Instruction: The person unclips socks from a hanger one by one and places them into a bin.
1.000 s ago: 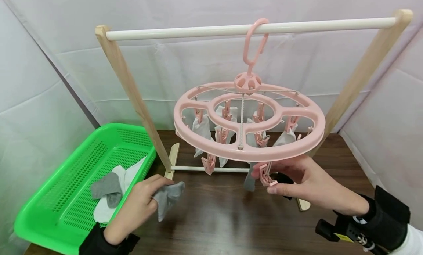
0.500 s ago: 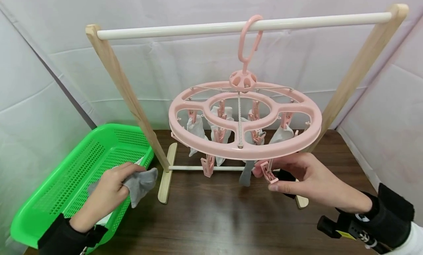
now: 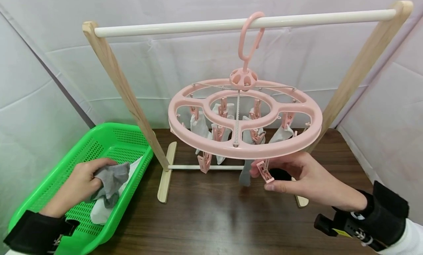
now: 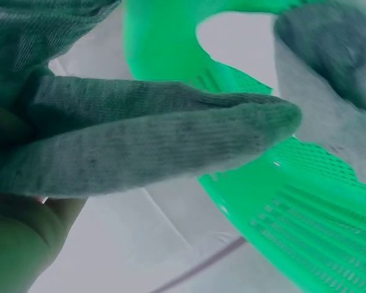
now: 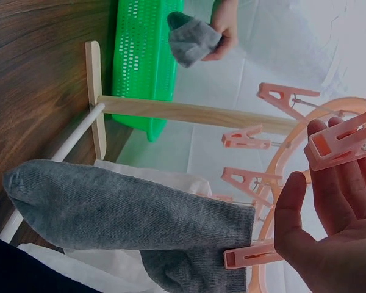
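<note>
My left hand [image 3: 77,185] grips a grey sock [image 3: 112,181] over the green basket [image 3: 110,227]; its toe sticks out from the fingers in the left wrist view. White cloth [image 3: 100,212] and another grey cloth [image 4: 323,79] lie beneath it in the basket. My right hand [image 3: 307,178] pinches a pink clothespin [image 3: 265,171] that hangs from the front of an oval drying hanger [image 3: 205,146]. Nothing is clipped in that clothespin. Close to the hand, a grey sock [image 5: 128,207] hangs from another pin [image 5: 250,255].
The hanger hooks on a white rod [image 3: 165,28] between wooden posts [image 3: 127,93]. Several white and grey socks hang around its middle and back. One bare clothespin [image 3: 204,162] dangles at front left. A lower bar [image 3: 188,167] crosses close above the dark table [image 3: 211,214].
My left hand has carried the grey sock leftward, from beside the basket to over its inside. My right hand keeps hold of the clothespin, nearly in the same place.
</note>
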Demonstrator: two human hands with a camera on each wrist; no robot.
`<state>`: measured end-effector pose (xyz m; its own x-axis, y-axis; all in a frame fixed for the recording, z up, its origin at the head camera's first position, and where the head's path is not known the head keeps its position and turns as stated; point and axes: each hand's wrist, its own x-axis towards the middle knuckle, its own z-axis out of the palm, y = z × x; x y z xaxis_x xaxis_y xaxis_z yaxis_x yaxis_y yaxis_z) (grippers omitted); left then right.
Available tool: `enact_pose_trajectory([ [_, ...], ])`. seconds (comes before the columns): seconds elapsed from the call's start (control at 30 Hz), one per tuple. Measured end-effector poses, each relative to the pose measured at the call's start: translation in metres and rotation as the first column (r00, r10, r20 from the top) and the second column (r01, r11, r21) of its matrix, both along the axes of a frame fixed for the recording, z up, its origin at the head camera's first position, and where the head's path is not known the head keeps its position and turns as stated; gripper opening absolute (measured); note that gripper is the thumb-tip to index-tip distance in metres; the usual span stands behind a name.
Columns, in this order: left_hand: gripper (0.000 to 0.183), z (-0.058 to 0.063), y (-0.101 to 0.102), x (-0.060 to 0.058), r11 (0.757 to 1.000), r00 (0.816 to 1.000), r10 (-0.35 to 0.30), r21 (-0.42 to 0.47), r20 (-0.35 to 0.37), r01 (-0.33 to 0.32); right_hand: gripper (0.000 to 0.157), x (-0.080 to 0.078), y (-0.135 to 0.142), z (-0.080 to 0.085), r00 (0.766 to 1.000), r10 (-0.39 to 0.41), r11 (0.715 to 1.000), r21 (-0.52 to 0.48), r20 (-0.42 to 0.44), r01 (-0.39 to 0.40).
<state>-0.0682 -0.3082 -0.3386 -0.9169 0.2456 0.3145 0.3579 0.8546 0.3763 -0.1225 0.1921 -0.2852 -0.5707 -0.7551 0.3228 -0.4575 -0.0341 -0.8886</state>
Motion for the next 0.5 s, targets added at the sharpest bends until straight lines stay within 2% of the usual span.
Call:
enact_pose_trajectory([
  [0.13, 0.046, -0.004, -0.013, -0.002, 0.999, 0.996, 0.002, -0.043, 0.086, 0.002, 0.044, 0.000, -0.001, 0.000, 1.000, 0.005, 1.000, -0.003, 0.028, -0.005],
  [0.23, 0.045, -0.007, -0.021, -0.001, 0.997, 0.983, -0.013, -0.066, 0.185, 0.025, 0.041, 0.001, 0.000, -0.003, 0.999, 0.008, 1.000, -0.009, 0.038, -0.007],
  [0.3, 0.044, -0.010, -0.026, 0.000, 0.997, 0.965, -0.020, -0.068, 0.262, 0.039, 0.036, 0.002, 0.001, -0.006, 0.999, 0.009, 1.000, -0.012, 0.043, -0.009],
  [0.4, 0.042, -0.013, -0.032, 0.005, 0.996, 0.926, -0.027, -0.066, 0.377, 0.056, 0.030, 0.003, 0.005, -0.012, 0.999, 0.003, 1.000, -0.006, 0.053, -0.003],
  [0.5, 0.040, -0.016, -0.037, 0.010, 0.995, 0.893, -0.035, -0.065, 0.448, 0.072, 0.031, 0.004, 0.010, -0.018, 0.998, 0.012, 1.000, -0.010, 0.055, -0.012],
])
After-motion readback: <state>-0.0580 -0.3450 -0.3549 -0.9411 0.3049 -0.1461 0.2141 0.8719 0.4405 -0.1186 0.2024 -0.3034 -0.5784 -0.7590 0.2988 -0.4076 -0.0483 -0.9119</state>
